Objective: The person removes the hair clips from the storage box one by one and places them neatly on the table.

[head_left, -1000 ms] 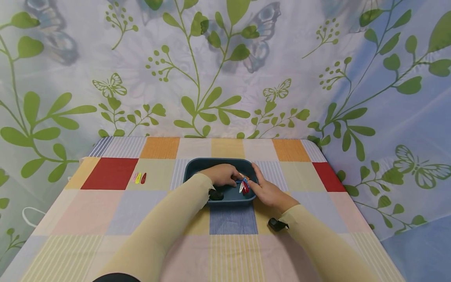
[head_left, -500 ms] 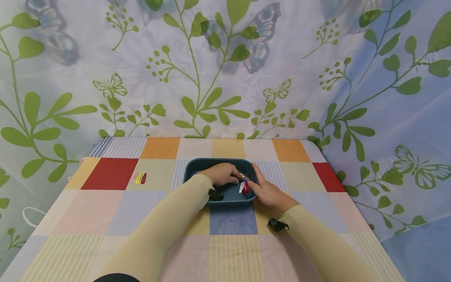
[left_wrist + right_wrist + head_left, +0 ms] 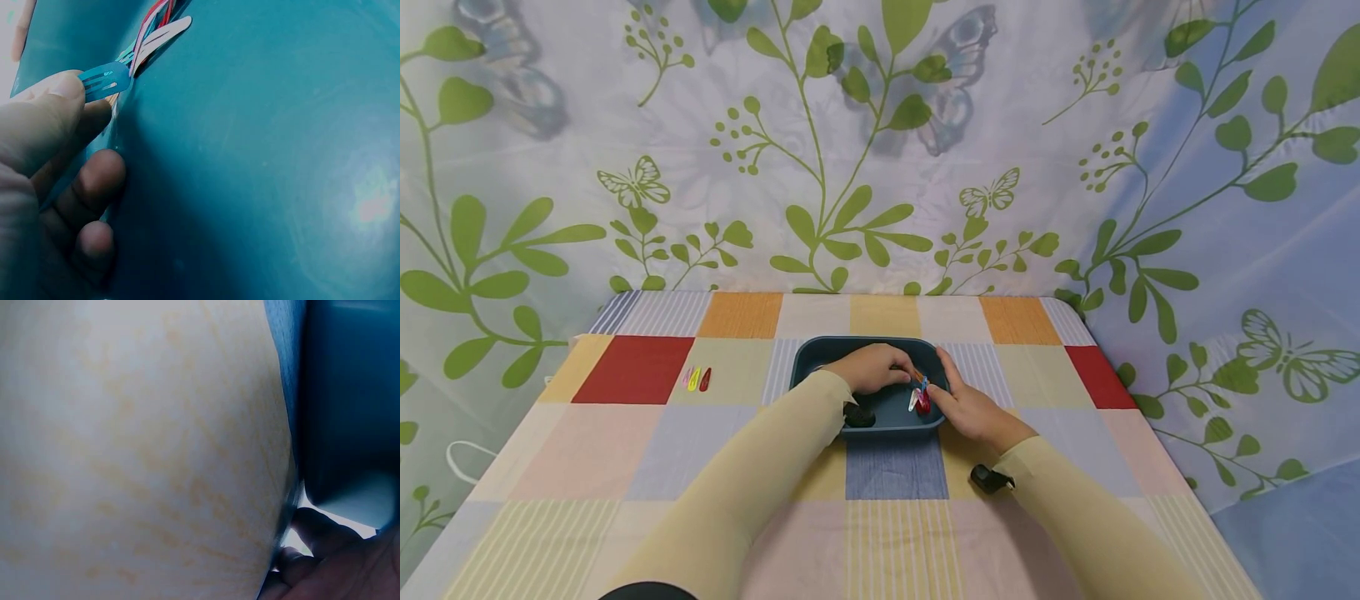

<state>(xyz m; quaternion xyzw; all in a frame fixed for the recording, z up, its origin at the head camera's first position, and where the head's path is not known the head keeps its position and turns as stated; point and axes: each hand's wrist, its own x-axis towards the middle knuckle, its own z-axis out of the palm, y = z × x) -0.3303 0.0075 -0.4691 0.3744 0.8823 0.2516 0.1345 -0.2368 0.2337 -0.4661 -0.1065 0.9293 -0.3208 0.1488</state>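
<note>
A dark teal plastic tray (image 3: 891, 432) stands mid-table. Reaching into it, my left hand (image 3: 871, 369) pinches a blue snap hair clip (image 3: 105, 82) between thumb and index finger, with the other fingers curled below. Against that clip's far end lies a bunch of hair clips, among them a white clip (image 3: 164, 39) and red ones (image 3: 923, 405), at the tray's right end. My right hand (image 3: 976, 410) grips the tray's right wall, thumb over the rim by the clips, fingers along the outside. In the right wrist view, its fingers (image 3: 325, 534) show below the tray's side.
To the left on the patchwork tablecloth (image 3: 895, 467) lie a pink clip (image 3: 687, 377), a yellow clip (image 3: 695, 379) and a dark red clip (image 3: 705, 379) in a row. A leaf-patterned curtain (image 3: 850, 150) hangs behind the table. A white cable loop (image 3: 463, 462) shows at the left edge.
My left hand has risen slightly and drawn back a little from the bunch, and the clips by the right thumb have shifted. My right hand and the tray stay in place.
</note>
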